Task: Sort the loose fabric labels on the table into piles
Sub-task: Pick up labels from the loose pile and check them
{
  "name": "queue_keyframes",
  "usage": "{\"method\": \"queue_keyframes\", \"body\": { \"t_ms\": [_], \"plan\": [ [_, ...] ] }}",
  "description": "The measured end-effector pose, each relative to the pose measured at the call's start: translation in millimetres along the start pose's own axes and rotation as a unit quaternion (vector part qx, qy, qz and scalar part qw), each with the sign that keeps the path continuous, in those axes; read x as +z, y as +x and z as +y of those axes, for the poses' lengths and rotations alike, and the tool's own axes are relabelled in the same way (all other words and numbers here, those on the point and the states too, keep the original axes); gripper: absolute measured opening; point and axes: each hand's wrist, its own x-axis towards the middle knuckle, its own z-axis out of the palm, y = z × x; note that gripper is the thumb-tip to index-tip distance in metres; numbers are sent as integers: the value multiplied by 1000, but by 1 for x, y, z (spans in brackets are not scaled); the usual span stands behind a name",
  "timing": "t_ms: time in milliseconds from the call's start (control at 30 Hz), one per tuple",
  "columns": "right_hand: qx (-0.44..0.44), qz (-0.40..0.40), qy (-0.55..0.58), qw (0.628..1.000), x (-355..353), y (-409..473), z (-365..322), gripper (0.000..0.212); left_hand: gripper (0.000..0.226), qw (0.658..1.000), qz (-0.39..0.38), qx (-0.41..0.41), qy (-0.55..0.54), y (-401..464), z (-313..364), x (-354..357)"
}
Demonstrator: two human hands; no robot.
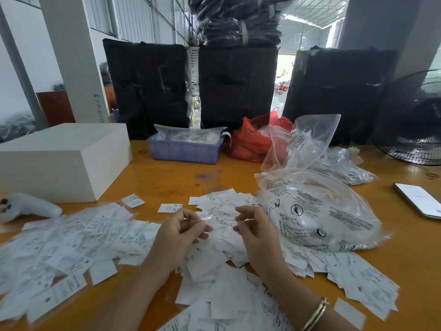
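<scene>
White fabric labels with black print cover the near half of the orange table [167,177]. A wide spread of labels [69,244] lies to the left, a heap [222,278] sits under my hands, and another spread [353,275] lies to the right. My left hand [179,232] and my right hand [255,232] hover over the middle heap, facing each other. Each pinches a thin white label at its fingertips; the pieces are blurred. A gold bangle [315,314] circles my right wrist.
Clear printed plastic bag [317,211] lies right of my hands, more bags [310,142] behind it. A white box [64,158] and white controller [26,207] sit left. A blue tray [186,149], red bag [253,139], phone [420,199] and black fan [415,120] stand farther back.
</scene>
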Motion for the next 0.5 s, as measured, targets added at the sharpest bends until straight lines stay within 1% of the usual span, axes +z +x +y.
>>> {"method": "queue_keyframes", "body": {
  "t_ms": [33, 67, 100, 133, 200, 233, 333, 467, 500],
  "plan": [
    [-20, 15, -51, 998, -3, 0, 1, 38, 7, 1000, 13, -3, -5, 1, 0, -1],
    [-41, 10, -117, 992, -5, 1, 3, 35, 10, 1000, 27, -6, -6, 1, -1, -1],
    [-54, -15, -192, 980, -6, 1, 5, 30, 15, 999, 40, -8, -2, 2, -1, -1],
    [-57, -50, -268, 960, -6, 2, 7, 26, 19, 999, 51, -10, 4, 2, -1, -1],
    [-45, -111, -384, 916, -4, 2, 14, 32, 24, 998, 59, -5, 10, 1, -1, -2],
    [-39, -128, -409, 903, -3, 2, 15, 37, 26, 998, 58, -4, 7, 1, -1, -2],
    [-41, -144, -434, 888, 3, 4, 15, 45, 26, 998, 65, -13, -5, 1, -1, -2],
    [-61, -151, -452, 877, 9, 7, 15, 51, 9, 996, 84, -21, -14, 1, -2, 2],
    [-71, -159, -455, 873, 10, 6, 15, 51, 8, 996, 81, -21, -19, 1, -2, 2]
  ]
}}
